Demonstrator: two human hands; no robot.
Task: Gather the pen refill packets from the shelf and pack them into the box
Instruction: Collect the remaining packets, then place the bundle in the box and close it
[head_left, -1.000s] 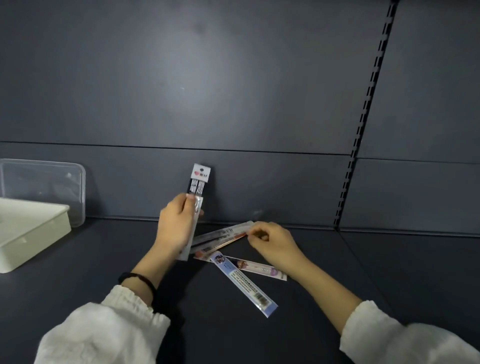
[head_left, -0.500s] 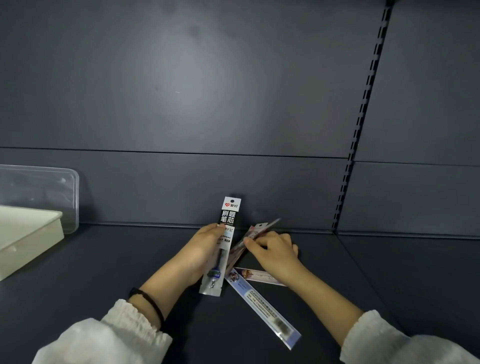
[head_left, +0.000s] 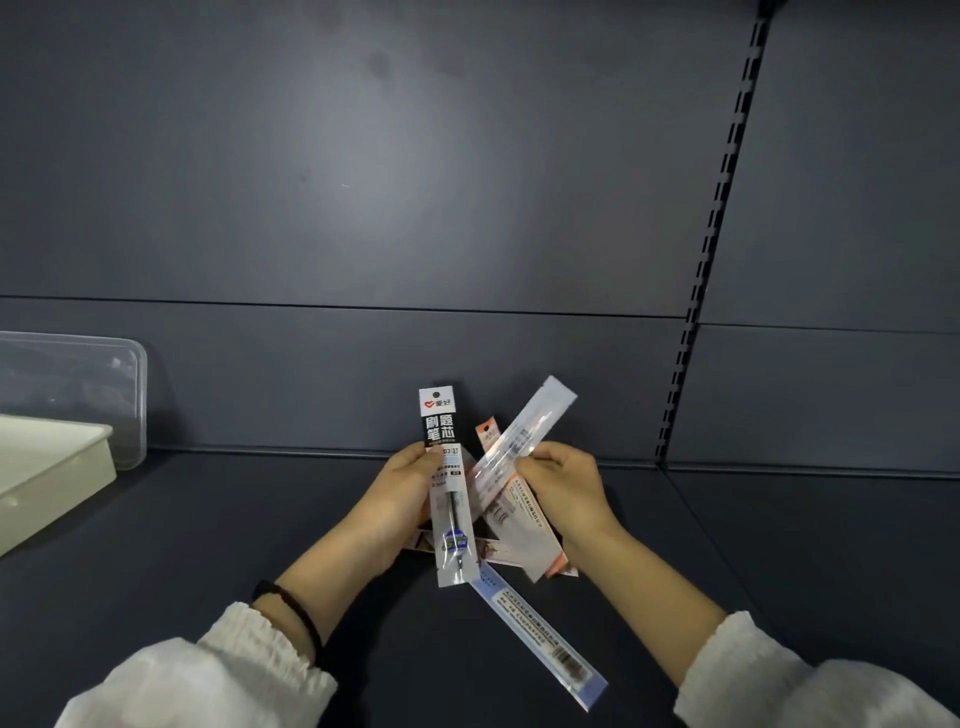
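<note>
Head view: both hands work over the dark shelf (head_left: 208, 545), near its back wall. The left hand (head_left: 400, 499) has its grip clamped on a black-topped packet (head_left: 439, 426), held upright with fingers wrapped around the middle, so the printed header stands clear above. The right hand (head_left: 563, 493) has its grip pinched on a clear packet (head_left: 530, 421) tilted up to the right. An orange-edged packet (head_left: 524, 525) fans out behind it and appears caught in the same pinch, though I cannot confirm this. Two packets lie flat on the shelf below the hands: a blue-edged packet (head_left: 540, 634) running diagonally toward the near right, and a picture-printed packet (head_left: 496, 552) mostly covered by the ones above. The cream box (head_left: 62, 431) sits well apart at the far left edge, with a clear lid (head_left: 78, 384) standing behind it. No packet is visible in the box.

Judgement: these packets are very light, thin and glossy, stiffened only by the refill inside. They will slide over one another and flex at the ends. They are best pinched mid-length across the refill. The flat ones likely need a fingertip under an edge or a drag to lift. Stacking them aligned before carrying should prevent fanning and drops.
</note>
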